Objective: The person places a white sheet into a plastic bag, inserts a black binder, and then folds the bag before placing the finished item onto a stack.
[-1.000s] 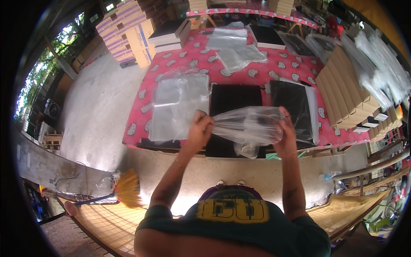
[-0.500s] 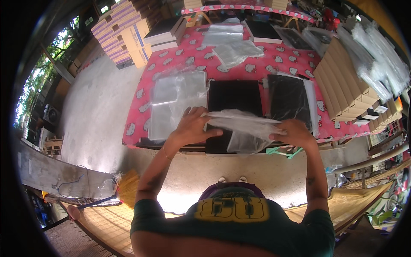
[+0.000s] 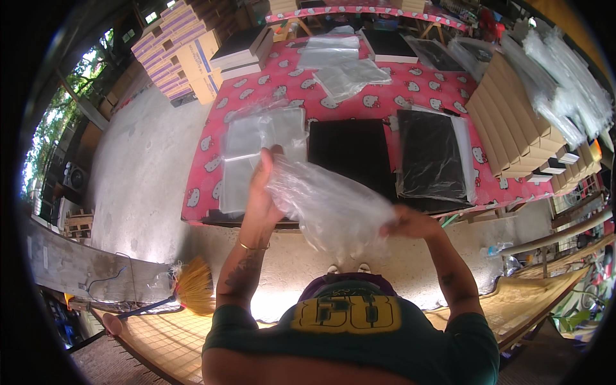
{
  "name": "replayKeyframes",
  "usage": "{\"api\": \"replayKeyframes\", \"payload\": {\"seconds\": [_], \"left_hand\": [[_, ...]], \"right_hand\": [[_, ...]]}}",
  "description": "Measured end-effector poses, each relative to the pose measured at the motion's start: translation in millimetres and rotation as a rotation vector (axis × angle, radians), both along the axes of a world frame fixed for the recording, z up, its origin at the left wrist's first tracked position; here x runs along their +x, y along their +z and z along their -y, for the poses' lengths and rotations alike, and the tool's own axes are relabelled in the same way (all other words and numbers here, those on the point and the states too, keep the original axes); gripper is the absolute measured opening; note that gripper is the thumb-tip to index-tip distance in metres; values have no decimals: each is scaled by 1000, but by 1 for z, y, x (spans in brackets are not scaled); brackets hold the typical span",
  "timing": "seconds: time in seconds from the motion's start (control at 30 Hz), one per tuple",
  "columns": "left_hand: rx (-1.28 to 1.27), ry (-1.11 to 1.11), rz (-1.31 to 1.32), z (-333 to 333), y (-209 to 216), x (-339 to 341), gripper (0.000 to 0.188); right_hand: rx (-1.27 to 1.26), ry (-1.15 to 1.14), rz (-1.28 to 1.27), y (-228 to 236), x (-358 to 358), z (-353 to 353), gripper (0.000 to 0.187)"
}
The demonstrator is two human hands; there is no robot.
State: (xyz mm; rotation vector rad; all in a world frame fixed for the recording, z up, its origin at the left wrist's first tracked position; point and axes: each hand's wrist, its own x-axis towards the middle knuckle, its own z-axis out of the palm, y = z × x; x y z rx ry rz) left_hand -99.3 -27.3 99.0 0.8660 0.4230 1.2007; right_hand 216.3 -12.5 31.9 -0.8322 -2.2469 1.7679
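A clear plastic bag (image 3: 333, 202) stretches between my hands in front of the table's near edge. My left hand (image 3: 264, 186) grips its upper left end with the thumb raised. The fingers of my right hand (image 3: 410, 222) close on the lower right end, slightly blurred. Just beyond the bag lies a flat black board (image 3: 350, 151), its near part hidden behind the plastic. To its left is a pile of clear plastic bags (image 3: 247, 138). On its right rests another black board (image 3: 431, 157) inside clear, wrinkled plastic.
A pink patterned cloth covers the table (image 3: 199, 173). More plastic bags (image 3: 351, 78) and black-topped stacks (image 3: 388, 46) lie farther back. Folded brown cardboard (image 3: 510, 119) and bundled plastic (image 3: 571, 83) crowd the right side. Cartons (image 3: 186, 61) stand back left; a broom (image 3: 194, 285) is near left.
The plastic bag has come off the black board toward me and spread out. My left hand has turned thumb-up and shifted left; my right hand has moved lower and nearer.
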Motion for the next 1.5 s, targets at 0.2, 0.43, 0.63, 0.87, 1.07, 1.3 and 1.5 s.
{"api": "replayKeyframes", "payload": {"seconds": [0.2, 0.43, 0.63, 0.87, 1.07, 1.3, 1.5], "left_hand": [[268, -321, -1033, 1, -25, -3, 32], [-90, -259, -19, -3, -60, -33, 29], [131, -27, 129, -13, -44, -39, 42], [161, -339, -419, -7, -98, -63, 39], [-79, -182, -381, 8, -45, -43, 34], [-141, -110, -303, 20, -95, -60, 15], [-325, 564, -937, 84, -179, 11, 25]], "right_hand": [[-116, -515, -970, -34, -4, -18, 43], [-699, -786, -1181, -5, -18, -32, 36], [-254, -251, -453, -29, 9, -27, 40], [-821, -621, -1094, -6, 0, -18, 41], [-357, -392, -566, -57, 15, -21, 49], [-569, -401, -413, -88, 47, 17, 38], [-61, -1189, -152, -138, -5, 90, 55]]}}
